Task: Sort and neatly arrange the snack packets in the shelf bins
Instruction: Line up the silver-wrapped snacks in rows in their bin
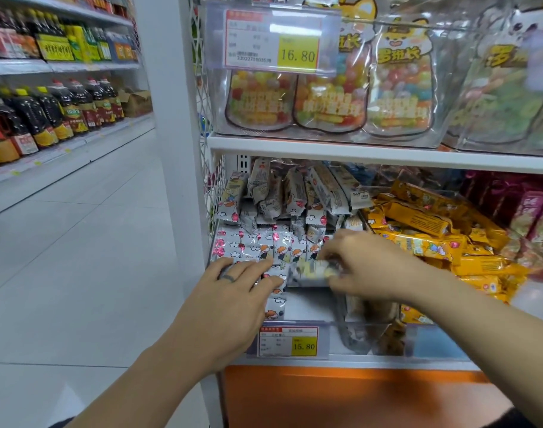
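Note:
A clear shelf bin (pixel 313 307) holds white snack packets with cartoon prints. A neat row of them (pixel 264 245) lies flat at the front left, and a loose pile (pixel 292 193) stands behind. My left hand (pixel 233 295), ring on one finger, rests flat on the front-left packets with fingers spread. My right hand (pixel 366 264) is closed on one white packet (pixel 313 271), blurred, held just above the bin's front. Yellow snack packets (pixel 434 236) fill the neighbouring bin to the right.
Pink packets (pixel 529 211) lie at the far right. The upper shelf carries candy bags (pixel 329 97) behind a 16.80 price tag (pixel 273 41). A 15.80 tag (pixel 288 341) hangs on the bin front. Bottles (pixel 47 115) line the aisle shelves to the left.

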Motion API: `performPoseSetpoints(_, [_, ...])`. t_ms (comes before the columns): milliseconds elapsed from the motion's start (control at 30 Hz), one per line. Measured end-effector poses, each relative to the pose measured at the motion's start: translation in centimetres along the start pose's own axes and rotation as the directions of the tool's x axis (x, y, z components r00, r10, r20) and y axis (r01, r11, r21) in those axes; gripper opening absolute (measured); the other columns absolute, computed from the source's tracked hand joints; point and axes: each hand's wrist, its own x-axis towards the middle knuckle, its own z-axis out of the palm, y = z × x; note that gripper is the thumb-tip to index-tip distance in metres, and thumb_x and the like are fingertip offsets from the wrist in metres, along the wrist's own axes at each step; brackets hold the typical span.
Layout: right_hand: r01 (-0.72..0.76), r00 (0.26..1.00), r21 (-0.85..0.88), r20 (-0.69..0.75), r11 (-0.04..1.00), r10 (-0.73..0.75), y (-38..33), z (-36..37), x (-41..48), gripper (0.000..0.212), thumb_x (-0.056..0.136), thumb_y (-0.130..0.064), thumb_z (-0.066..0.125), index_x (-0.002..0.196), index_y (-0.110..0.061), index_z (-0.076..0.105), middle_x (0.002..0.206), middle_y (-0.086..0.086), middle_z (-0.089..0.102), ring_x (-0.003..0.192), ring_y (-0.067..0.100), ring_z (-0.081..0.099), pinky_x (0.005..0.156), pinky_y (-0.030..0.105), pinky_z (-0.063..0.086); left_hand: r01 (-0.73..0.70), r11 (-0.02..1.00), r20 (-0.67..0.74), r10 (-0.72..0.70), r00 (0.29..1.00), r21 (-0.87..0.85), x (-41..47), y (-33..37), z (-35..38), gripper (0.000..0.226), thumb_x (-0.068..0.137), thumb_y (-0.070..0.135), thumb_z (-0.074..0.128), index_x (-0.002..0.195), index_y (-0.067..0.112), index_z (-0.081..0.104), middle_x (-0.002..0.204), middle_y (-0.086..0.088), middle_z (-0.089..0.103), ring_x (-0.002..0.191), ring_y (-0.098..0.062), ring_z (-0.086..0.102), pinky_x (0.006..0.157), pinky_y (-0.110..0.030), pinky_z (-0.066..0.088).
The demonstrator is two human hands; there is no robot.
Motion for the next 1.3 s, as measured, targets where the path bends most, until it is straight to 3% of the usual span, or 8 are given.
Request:
performPoseSetpoints(200, [0.049,0.987,0.21,-0.163,0.976,-0.015,1.1,-1.9,0.3,0.013,0.086,-0.035,0.063,0.097,-0.028,0.065,0.091,-0.011,0.041,0.081,0.007,0.049,0.071,0.023,0.036,0.003,1.0,0.005,-0.003,1.0,0.006,0.1,0.1,0.0,0.041,0.088,0.031,0.032,0.115,0.027,0.063,0.13,0.001,0.059,0.108,-0.02,0.061,0.092,-0.037,0.032])
performPoseSetpoints(400, [0.184,0.909,0.219,-0.409,0.958,-0.081,-0.4,-1.6,1.5,0.035,0.081,-0.016,0.07,0.114,-0.025,0.059,0.103,-0.012,0.047,0.097,0.004,0.045,0.082,0.011,0.03,0.0,1.0,-0.002,0.0,1.0,0.006,0.1,0.1,0.0,0.041,0.088,0.03,0.033,0.115,0.028,0.063,0.129,0.001,0.059,0.108,-0.019,0.061,0.088,-0.035,0.032])
performPoseSetpoints(500, [0.269,0.913,0.215,-0.368,0.939,-0.177,-1.4,-1.7,2.3,0.033,0.08,-0.004,0.068,0.106,-0.023,0.062,0.103,-0.012,0.046,0.102,0.007,0.047,0.087,0.016,0.034,-0.005,1.0,-0.011,0.005,1.0,0.011,0.1,0.1,0.0,0.04,0.087,0.03,0.033,0.115,0.027,0.063,0.128,0.002,0.06,0.107,-0.019,0.061,0.088,-0.035,0.031])
performPoseSetpoints(600, [0.28,0.946,0.286,-0.245,0.916,-0.212,-1.7,-2.0,3.3,0.039,0.081,0.003,0.063,0.1,-0.031,0.061,0.109,-0.012,0.044,0.103,0.003,0.043,0.083,0.007,0.03,-0.01,1.0,-0.018,0.01,1.0,0.006,0.0,0.1,-0.1,0.04,0.087,0.029,0.033,0.114,0.028,0.062,0.127,0.002,0.061,0.106,-0.019,0.061,0.088,-0.035,0.031])
performPoseSetpoints(800, [0.278,0.96,0.422,-0.088,0.863,-0.266,-1.6,-2.3,4.8,0.028,0.084,-0.016,0.068,0.104,-0.032,0.057,0.106,-0.021,0.046,0.1,-0.005,0.041,0.073,-0.006,0.028,-0.009,1.0,-0.018,0.009,1.0,-0.004,0.0,0.1,-0.1,0.04,0.087,0.029,0.032,0.114,0.028,0.062,0.126,0.002,0.061,0.106,-0.019,0.061,0.089,-0.036,0.03])
performPoseSetpoints(1000, [0.276,0.944,0.516,-0.303,0.811,-0.129,-1.7,0.5,5.6,0.042,0.086,-0.016,0.066,0.122,-0.029,0.048,0.12,-0.009,0.051,0.11,0.006,0.047,0.089,0.014,0.036,-0.016,1.0,-0.037,0.015,0.999,-0.027,-0.1,0.0,-0.1,0.038,0.086,0.027,0.035,0.112,0.028,0.063,0.125,0.001,0.061,0.104,-0.019,0.062,0.09,-0.035,0.03])
performPoseSetpoints(1167, [0.253,0.922,0.595,-0.388,0.763,-0.003,-2.6,3.0,5.4,0.03,0.088,-0.012,0.064,0.108,-0.026,0.045,0.105,-0.009,0.053,0.089,0.002,0.051,0.075,0.004,0.037,-0.024,0.999,-0.027,0.023,0.999,-0.026,0.0,0.1,-0.2,0.038,0.083,0.028,0.036,0.111,0.031,0.062,0.125,0.0,0.061,0.103,-0.02,0.062,0.09,-0.035,0.033])
performPoseSetpoints(1300, [0.218,0.9,0.599,-0.43,0.771,0.079,-3.4,5.2,5.6,0.03,0.086,-0.01,0.065,0.113,-0.019,0.056,0.091,-0.009,0.054,0.084,0.004,0.052,0.07,0.002,0.038,-0.025,0.999,-0.033,0.024,0.999,-0.025,-0.1,0.3,-0.4,0.04,0.082,0.027,0.035,0.11,0.033,0.062,0.124,-0.001,0.062,0.1,-0.02,0.064,0.087,-0.036,0.046])
